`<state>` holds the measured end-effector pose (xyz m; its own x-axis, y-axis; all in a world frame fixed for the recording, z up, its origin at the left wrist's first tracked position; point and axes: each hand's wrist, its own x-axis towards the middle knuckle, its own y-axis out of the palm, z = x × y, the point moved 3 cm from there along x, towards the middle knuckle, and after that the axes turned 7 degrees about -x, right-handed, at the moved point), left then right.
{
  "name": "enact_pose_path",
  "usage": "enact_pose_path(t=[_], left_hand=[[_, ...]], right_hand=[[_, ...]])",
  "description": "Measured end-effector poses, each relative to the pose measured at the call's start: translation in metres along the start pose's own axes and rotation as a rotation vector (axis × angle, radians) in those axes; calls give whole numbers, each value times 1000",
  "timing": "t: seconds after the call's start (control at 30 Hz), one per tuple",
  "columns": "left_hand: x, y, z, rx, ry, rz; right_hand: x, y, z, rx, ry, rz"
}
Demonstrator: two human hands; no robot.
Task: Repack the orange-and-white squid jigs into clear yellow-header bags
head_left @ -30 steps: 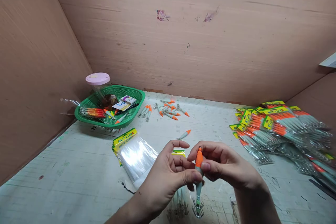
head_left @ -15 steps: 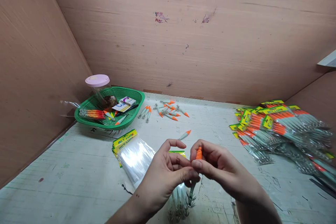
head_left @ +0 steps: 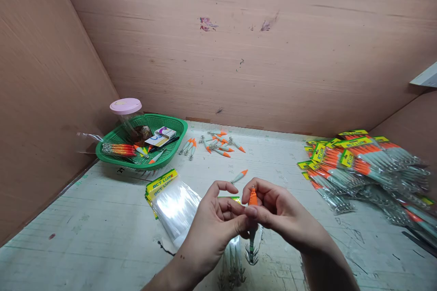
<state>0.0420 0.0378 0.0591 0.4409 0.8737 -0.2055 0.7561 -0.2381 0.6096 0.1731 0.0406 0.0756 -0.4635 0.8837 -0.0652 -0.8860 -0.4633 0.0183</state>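
The right hand point(head_left: 276, 211) is pinching an orange-tipped squid lure point(head_left: 253, 198) between thumb and fingers near its orange end, while the left hand point(head_left: 218, 225) is clasping the grey body just below with thumb and fingers, its forefinger curling free. The lure is standing nearly upright above the tabletop point(head_left: 102, 227), its hook crown point(head_left: 251, 256) pointing down. Because both grips are sitting high on a slim, probably slick body, the hooked end is hanging unsupported, and a loosened pinch could be letting it twist or drop. Its barbs are hanging close beside the hooks of the grouped lures point(head_left: 232, 263) under the left hand, so a low sideways swing could be tangling them. Fingers straying downward would be risking a prick, and stray barbs could be tearing the clear header bags point(head_left: 175, 209) lying beside the left wrist.
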Motion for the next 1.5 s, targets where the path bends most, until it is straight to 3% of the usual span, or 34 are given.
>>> enact_pose_path(t=[0.33,0.5,0.7,1.0,1.5], left_hand=[[-2,-1,-1,-30,-2,20],[-1,-3,-3,-67,28,11],[-1,-12,-10,-156,229,-132],[-2,-17,-15,-211,321,-206],[1,-21,-17,-255,290,-239]], right_hand=[[-7,-12,8,38,-15,153],[-10,-15,7,4,-136,25],[-9,-8,7,-335,-75,-155],[-1,-4,5,-168,-60,-260],[-4,-20,5,-86,-89,-217]])
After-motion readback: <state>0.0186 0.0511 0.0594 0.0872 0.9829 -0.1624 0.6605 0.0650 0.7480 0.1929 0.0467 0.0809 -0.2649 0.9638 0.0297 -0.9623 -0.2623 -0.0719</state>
